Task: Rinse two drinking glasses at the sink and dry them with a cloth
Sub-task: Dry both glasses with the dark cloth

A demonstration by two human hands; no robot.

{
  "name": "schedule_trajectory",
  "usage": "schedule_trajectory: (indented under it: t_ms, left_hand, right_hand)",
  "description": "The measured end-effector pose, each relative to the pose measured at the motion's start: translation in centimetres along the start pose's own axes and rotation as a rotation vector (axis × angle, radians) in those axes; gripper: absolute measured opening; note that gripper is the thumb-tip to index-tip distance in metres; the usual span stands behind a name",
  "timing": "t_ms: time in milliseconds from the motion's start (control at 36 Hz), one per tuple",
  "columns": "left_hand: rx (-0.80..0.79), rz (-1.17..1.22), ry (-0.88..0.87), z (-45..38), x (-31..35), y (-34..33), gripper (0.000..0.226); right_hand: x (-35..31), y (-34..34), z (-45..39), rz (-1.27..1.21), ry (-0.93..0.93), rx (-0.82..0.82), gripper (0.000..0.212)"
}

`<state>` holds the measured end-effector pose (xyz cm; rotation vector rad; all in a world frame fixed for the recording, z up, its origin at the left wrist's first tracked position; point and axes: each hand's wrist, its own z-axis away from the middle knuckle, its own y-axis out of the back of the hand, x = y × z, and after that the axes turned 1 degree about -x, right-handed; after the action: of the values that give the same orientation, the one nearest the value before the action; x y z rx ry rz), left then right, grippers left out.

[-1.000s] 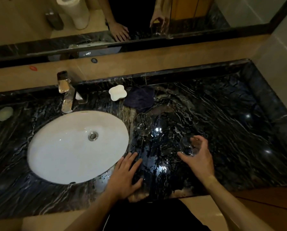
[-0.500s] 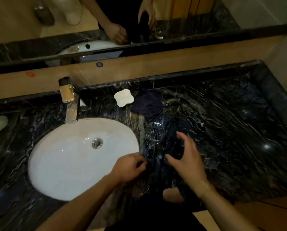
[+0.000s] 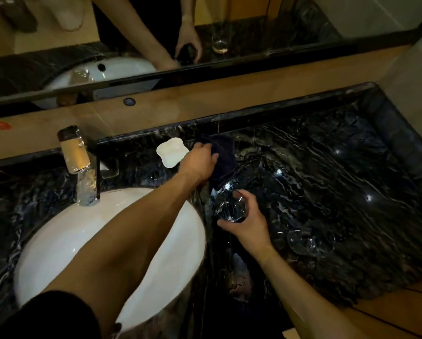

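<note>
While the left hand curls its fingers round the dark cloth at the back of the counter, just right of the white soap dish, the right hand holds one glass from the side w/ thumb and fingers wrapped round its wall, just right of the sink rim. The 2nd glass stands on the dark marble counter, further right of the sink, apart from both hands. Can't tell if either glass is wet or empty; too dark and reflective.

Judgement: this is the start of drying, cloth pickup for glass no. 1. To do it well:
- Lift the cloth clear of the soap dish, don't drag it across.
- Keep the glass grip low on the wall, not at the rim, so the cloth can get inside.
- Bring cloth to glass over the counter, not over the sink; a slip onto ceramic is worse.
- Push a wad of cloth inside and turn the glass vs. the cloth, then wipe the outside and base.
- Firm but not squeezing; thin glass, prob. slippery.
- Mind the 2nd glass w/ the right elbow; it's near the forearm's path.
</note>
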<state>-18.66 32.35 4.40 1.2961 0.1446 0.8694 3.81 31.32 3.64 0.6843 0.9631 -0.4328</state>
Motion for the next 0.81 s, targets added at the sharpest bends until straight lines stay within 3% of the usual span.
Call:
schedule_trajectory:
  t_ms: [250,361,472,583,806]
  left_hand:
    - [-0.045,-0.035,0.261,-2.8,1.7,0.5,0.066]
    - [-0.025,0.055,0.320,-3.2,2.1,1.2,0.053]
    - [-0.006,0.067,0.327,-2.2,2.8,2.0,0.024]
    - [0.055,0.068,0.252,-0.2,3.3,2.6,0.037]
    - [0.234,0.800,0.278,7.8,4.4,4.2,0.015]
  right_hand:
    - [0.8,2.0,2.4,-0.052,-0.026,0.058,0.082]
    - [1.0,2.9,2.9,-0.047,-0.017,0.065,0.081]
    - [0.4,3.7,2.9,-0.040,0.016,0.080,0.082]
    - [-0.2,4.5,3.3,-0.053,0.060,0.085,0.083]
    - [-1.8,6.6,4.9,-0.055,0.232,-0.016,0.078]
